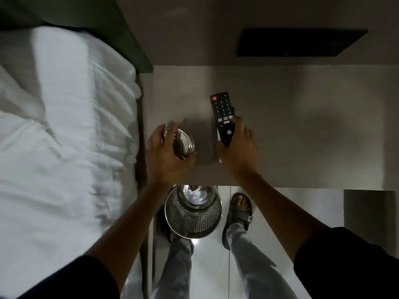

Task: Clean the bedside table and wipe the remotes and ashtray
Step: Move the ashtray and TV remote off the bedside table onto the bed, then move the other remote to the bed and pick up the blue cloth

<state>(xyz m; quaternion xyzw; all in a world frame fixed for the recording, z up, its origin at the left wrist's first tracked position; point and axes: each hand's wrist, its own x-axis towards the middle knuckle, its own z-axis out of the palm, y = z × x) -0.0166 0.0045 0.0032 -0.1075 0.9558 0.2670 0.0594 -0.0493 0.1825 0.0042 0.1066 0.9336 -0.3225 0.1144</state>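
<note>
The grey bedside table [291,130] fills the middle of the view. My left hand [164,154] grips a round shiny metal ashtray [185,143], tilted, near the table's front left corner. My right hand [239,147] is closed around the lower end of a black remote [222,113] with a red button at its far end; a second, white remote [219,138] seems stacked under it, mostly hidden.
A perforated metal waste bin [194,214] stands on the floor in front of the table, between my feet. A bed with white linen [60,134] lies at the left. A dark flat panel [300,42] sits on the wall behind the table.
</note>
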